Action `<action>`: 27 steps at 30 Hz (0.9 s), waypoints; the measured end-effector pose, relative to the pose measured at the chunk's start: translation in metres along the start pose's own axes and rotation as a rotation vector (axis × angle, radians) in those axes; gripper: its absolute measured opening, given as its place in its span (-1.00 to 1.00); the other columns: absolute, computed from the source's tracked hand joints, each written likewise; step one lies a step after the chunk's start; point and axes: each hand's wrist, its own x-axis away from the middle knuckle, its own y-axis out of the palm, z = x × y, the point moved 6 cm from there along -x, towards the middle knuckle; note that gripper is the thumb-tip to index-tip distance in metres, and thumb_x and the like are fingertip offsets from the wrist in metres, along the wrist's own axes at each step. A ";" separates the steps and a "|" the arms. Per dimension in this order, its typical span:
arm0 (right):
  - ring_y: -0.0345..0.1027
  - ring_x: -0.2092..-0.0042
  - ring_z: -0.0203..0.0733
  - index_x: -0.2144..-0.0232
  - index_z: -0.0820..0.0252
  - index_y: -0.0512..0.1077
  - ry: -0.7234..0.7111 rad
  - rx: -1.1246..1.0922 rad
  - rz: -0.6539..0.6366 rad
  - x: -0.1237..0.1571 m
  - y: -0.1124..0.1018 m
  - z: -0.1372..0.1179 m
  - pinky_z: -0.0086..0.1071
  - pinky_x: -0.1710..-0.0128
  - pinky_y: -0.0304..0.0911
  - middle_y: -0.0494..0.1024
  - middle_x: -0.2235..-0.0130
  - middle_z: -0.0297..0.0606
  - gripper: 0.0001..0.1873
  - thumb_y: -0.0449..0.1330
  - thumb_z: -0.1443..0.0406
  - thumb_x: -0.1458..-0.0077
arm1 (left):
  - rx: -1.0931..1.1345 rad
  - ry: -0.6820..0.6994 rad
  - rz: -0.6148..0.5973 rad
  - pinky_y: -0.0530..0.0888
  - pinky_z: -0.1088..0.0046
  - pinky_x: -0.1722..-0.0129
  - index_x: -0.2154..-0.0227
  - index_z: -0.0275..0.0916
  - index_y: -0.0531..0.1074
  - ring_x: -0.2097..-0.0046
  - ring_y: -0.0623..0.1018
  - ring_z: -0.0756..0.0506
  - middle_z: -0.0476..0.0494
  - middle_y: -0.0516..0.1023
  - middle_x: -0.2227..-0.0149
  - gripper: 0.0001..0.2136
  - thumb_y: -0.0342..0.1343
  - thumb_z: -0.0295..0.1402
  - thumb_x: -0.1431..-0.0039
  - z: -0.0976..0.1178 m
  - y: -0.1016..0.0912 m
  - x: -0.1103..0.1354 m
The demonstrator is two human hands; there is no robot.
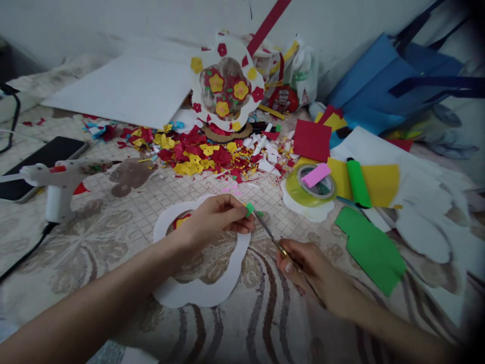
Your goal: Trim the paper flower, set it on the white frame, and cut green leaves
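Pinched in the fingertips of my left hand [215, 217] is a small green paper piece [249, 209]. My right hand [314, 270] grips a pair of scissors [282, 249], whose blade tips reach the edge of that piece. Beneath my left hand lies a white scalloped paper frame [200, 293] with an open middle. A red and yellow paper flower [182, 221] shows at its upper left, partly covered by my wrist. Right of the scissors rests a larger cut sheet of green paper [373, 250].
A decorated flower-shaped piece [227, 91] stands at the back, behind heaped paper scraps [193, 151]. A glue gun [60, 182] and phone [45, 162] are at left. Yellow tape [303, 189], a pink piece [317, 175], a green marker [358, 182] and a blue bag [382, 81] are at right.
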 end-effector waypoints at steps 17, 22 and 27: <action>-0.03 0.58 -0.35 0.57 0.15 0.12 0.014 0.052 0.027 -0.002 0.006 0.001 -0.44 0.61 -0.16 0.07 0.62 -0.46 -0.36 -0.15 -0.28 -0.06 | 0.032 -0.033 0.017 0.48 0.49 0.30 0.44 -0.30 0.28 0.44 0.56 0.04 -0.05 0.56 0.52 -0.90 0.11 -0.46 -0.11 -0.006 0.004 0.002; -0.03 0.58 -0.36 0.56 0.15 0.12 -0.004 0.045 0.033 -0.003 0.006 0.003 -0.45 0.60 -0.15 0.07 0.61 -0.46 -0.38 -0.13 -0.25 -0.09 | 0.004 -0.032 0.020 0.48 0.48 0.29 0.45 -0.30 0.28 0.43 0.57 0.03 -0.06 0.56 0.51 -0.90 0.11 -0.46 -0.10 -0.006 0.005 0.003; -0.03 0.58 -0.35 0.56 0.16 0.13 0.012 0.046 0.028 -0.003 0.006 0.005 -0.45 0.60 -0.16 0.08 0.62 -0.46 -0.39 -0.13 -0.24 -0.11 | -0.003 -0.020 0.016 0.47 0.49 0.30 0.45 -0.29 0.29 0.42 0.56 0.03 -0.06 0.56 0.50 -0.88 0.14 -0.43 -0.08 -0.005 0.004 0.003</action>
